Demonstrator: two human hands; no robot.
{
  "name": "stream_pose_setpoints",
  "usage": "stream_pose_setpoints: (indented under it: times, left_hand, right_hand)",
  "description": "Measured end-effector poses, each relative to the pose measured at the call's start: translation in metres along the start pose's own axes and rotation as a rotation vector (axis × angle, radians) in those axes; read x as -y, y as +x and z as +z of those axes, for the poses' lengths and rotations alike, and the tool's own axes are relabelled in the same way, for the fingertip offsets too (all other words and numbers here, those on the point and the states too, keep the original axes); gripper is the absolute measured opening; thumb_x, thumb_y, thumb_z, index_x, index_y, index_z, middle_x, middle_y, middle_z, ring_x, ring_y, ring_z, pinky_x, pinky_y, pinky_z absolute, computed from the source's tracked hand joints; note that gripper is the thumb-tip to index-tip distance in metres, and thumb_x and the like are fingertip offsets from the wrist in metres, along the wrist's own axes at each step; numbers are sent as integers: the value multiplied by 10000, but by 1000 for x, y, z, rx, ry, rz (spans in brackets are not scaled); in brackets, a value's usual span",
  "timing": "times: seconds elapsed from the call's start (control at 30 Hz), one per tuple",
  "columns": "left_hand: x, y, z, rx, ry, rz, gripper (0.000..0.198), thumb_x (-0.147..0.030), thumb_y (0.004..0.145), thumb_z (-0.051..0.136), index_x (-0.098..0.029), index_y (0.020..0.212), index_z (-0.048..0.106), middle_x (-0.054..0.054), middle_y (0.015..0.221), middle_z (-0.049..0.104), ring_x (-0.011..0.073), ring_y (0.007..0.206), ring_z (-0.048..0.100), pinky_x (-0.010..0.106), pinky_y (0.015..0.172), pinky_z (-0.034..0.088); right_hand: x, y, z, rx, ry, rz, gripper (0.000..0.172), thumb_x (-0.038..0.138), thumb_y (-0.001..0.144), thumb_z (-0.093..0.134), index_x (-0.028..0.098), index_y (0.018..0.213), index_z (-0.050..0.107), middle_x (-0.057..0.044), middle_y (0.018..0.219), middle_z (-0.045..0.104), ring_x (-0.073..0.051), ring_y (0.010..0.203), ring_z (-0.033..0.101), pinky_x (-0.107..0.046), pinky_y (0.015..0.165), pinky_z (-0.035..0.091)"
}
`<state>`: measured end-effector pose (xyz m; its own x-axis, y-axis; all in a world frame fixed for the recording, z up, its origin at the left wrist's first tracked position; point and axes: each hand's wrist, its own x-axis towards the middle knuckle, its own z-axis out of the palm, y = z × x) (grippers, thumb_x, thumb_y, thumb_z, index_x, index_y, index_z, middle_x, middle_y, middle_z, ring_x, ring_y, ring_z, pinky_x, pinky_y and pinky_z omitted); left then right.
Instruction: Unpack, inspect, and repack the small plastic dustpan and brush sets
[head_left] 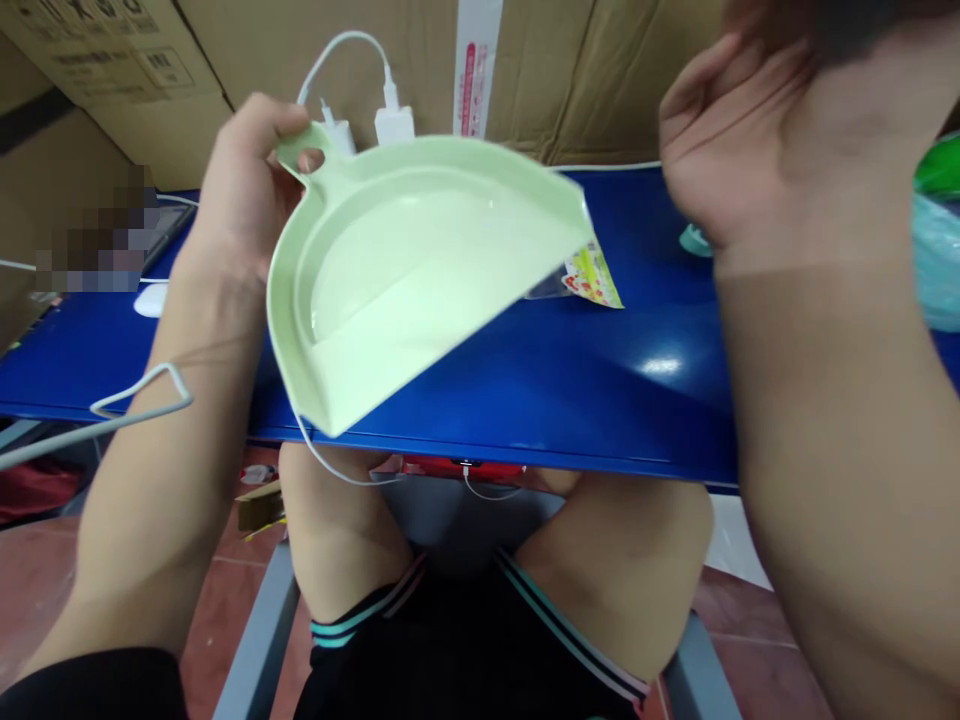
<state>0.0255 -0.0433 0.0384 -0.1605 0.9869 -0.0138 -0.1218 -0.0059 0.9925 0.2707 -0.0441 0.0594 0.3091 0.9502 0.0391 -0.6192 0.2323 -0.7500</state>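
Note:
A pale green dustpan (420, 270) is held up above the blue table, its open side tilted toward the lower right. My left hand (251, 180) is closed round its short handle, which has a hole in it. My right hand (739, 140) is raised at the upper right, close to the camera and blurred. Its palm shows, but its fingertips run into a dark smear at the top edge, so whether it holds anything is unclear. Partly behind the dustpan's right corner lies a printed yellow-green packet (594, 276). A small teal object (695, 240) sits beside my right wrist.
Cardboard boxes (630, 90) stand along the back of the blue table (525, 400). White chargers (394, 126) with cables are behind the dustpan. A white wire rod (97, 428) crosses my left forearm. A green and light-blue plastic bag (937, 240) is at the right edge.

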Motion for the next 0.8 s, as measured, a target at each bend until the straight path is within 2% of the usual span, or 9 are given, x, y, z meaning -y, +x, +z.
stream_pose_setpoints:
  times: [0.13, 0.2, 0.3, 0.4, 0.5, 0.63, 0.7, 0.8]
  left_hand:
    - [1, -2, 0, 127, -6, -61, 221, -164, 996, 464, -194, 786, 525, -52, 607, 383, 32, 466, 374, 138, 480, 353]
    - [3, 3, -4, 150, 61, -99, 141, -136, 959, 513, -193, 849, 580, -66, 572, 434, 32, 413, 380, 136, 420, 307]
    - [7, 9, -9, 184, 184, -167, 141, -152, 962, 525, -194, 849, 598, -61, 558, 527, 44, 394, 460, 141, 407, 368]
    - [7, 9, -11, 218, 264, -214, 150, -188, 966, 557, -190, 833, 627, -31, 575, 605, 70, 434, 554, 182, 448, 465]
    - [5, 6, -11, 224, 333, -224, 110, -171, 952, 592, -209, 976, 693, -34, 607, 661, 85, 474, 609, 199, 496, 516]
    - [6, 6, -12, 242, 449, -238, 322, -125, 954, 555, -192, 1229, 708, -28, 625, 675, 103, 509, 672, 198, 543, 545]
    - [8, 7, -13, 256, 535, -242, 385, -100, 956, 512, -180, 1279, 704, -15, 659, 694, 120, 525, 703, 211, 580, 573]
    - [10, 10, -16, 263, 683, -226, 408, -92, 944, 510, -180, 1290, 708, -14, 698, 710, 149, 549, 730, 260, 661, 624]
  right_hand:
    - [-6, 1, 2, 50, -67, -28, 699, 359, 1177, 197, 159, 652, 613, 94, 599, 613, 37, 587, 685, -104, 423, 262]
    - [-11, 5, 1, 68, -99, -39, 606, 360, 1176, 341, 157, 682, 628, 88, 614, 616, 28, 527, 629, -119, 394, 263]
    - [-15, 6, 0, -6, -84, -4, 551, 393, 1154, 457, 152, 674, 582, 77, 555, 570, 15, 519, 618, -113, 375, 289]
    - [-13, 3, 1, -34, -100, -7, 557, 401, 1167, 440, 159, 679, 553, 63, 551, 554, 20, 513, 588, -129, 372, 289]
    - [-13, 2, 1, -14, -139, -13, 561, 409, 1182, 406, 169, 698, 557, 50, 571, 556, 21, 519, 572, -149, 374, 297]
    - [-15, 2, 1, 3, -157, -13, 514, 297, 1189, 398, 181, 719, 571, 47, 571, 559, 26, 551, 599, -146, 377, 304]
    - [-16, 2, 1, 21, -182, -16, 476, 211, 1166, 409, 186, 719, 570, 49, 570, 559, 25, 543, 588, -156, 372, 312]
    - [-16, 5, -1, 25, -194, -16, 469, 200, 1157, 415, 189, 713, 564, 51, 580, 571, 30, 544, 582, -145, 374, 326]
